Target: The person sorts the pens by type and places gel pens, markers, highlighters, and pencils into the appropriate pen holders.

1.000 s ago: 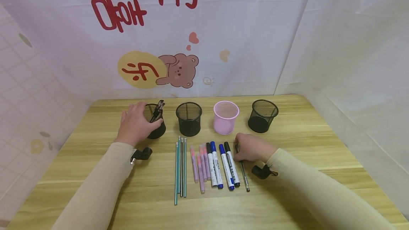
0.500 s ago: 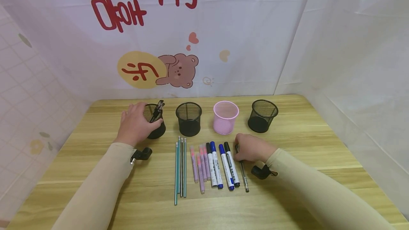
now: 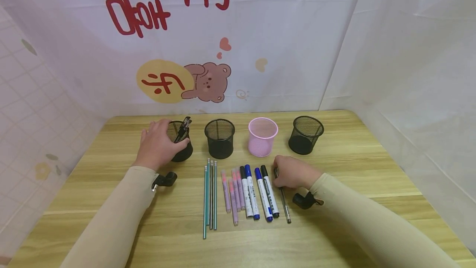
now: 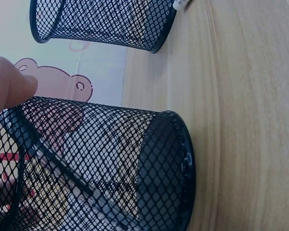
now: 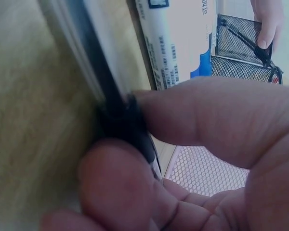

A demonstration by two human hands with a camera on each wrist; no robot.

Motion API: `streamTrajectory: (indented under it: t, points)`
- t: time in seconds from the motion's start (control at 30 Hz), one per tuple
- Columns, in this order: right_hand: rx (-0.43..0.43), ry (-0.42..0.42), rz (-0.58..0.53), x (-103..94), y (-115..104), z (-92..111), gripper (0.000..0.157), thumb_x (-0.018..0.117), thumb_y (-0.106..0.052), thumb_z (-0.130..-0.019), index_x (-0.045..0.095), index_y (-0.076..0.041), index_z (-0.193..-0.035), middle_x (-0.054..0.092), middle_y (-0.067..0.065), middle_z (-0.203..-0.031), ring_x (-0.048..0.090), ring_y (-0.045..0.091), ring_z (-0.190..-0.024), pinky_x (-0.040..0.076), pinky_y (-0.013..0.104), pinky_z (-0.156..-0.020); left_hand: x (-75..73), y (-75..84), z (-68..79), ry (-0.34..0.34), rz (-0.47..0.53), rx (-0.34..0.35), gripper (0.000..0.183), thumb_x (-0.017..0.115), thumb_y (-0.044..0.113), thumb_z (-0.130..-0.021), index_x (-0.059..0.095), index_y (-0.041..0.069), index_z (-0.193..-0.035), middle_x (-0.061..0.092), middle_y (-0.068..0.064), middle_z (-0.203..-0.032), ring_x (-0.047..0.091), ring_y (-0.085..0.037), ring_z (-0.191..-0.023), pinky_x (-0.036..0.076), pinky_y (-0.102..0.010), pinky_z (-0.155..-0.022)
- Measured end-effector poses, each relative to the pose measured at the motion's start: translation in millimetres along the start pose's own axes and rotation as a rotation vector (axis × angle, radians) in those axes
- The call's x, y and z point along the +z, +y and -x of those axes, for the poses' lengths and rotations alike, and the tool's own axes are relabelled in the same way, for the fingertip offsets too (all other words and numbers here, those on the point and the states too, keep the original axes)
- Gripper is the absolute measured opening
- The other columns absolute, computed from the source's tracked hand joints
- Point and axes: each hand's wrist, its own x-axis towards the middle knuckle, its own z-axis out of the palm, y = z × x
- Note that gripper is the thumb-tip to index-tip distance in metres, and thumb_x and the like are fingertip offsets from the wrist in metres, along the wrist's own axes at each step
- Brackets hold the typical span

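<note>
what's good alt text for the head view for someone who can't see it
At a wooden table, a person's right grip pinches a clear pen, while the left grip holds a black mesh cup with at least one black pen in it. Pencils, purple pens and white markers lie between; two more black cups and a pink cup stand behind.

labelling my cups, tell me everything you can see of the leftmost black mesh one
The leftmost black mesh pen cup is round and metal-looking, with a thicker rim and a solid-looking base. It stands upright on the wood-grained table. The left hand grips it, and at least one black-and-clear pen leans inside, poking above the rim.
</note>
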Motion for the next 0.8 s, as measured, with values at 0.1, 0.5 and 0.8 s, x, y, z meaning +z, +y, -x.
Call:
streamTrajectory:
  t: [0.1, 0.5, 0.8]
  points:
    - [-0.002, 0.004, 0.004, -0.4, 0.3, 0.0, 0.042, 0.077, -0.010, -0.080, 0.062, 0.001, -0.117, 0.064, 0.006, -0.085, 0.062, 0.018, -0.068, 0.050, 0.029, -0.057, 0.2, -0.2, 0.0, 0.002, 0.002, 0.001, 0.093, 0.071, 0.060, -0.090, 0.040, 0.002, -0.156, 0.040, -0.025, -0.162, 0.020, -0.054, -0.156, 0.006, -0.078, -0.125]
    - [-0.027, 0.027, 0.015, -2.6, -0.7, 0.3, 0.044, 0.076, -0.011, -0.080, 0.061, 0.002, -0.119, 0.064, 0.007, -0.089, 0.061, 0.020, -0.075, 0.048, 0.030, -0.060, -0.2, -0.1, 0.2, 0.002, 0.001, -0.001, 0.093, 0.071, 0.059, -0.090, 0.040, 0.002, -0.155, 0.040, -0.025, -0.162, 0.021, -0.053, -0.156, 0.006, -0.077, -0.125]
    - [-0.079, 0.052, 0.004, -4.5, 0.0, 0.8, 0.052, 0.077, -0.014, -0.080, 0.058, 0.005, -0.124, 0.064, 0.007, -0.087, 0.060, 0.018, -0.071, 0.048, 0.030, -0.060, 0.1, 0.3, -0.7, 0.002, -0.004, -0.003, 0.093, 0.071, 0.060, -0.089, 0.040, 0.001, -0.155, 0.041, -0.025, -0.161, 0.024, -0.052, -0.155, 0.007, -0.077, -0.125]
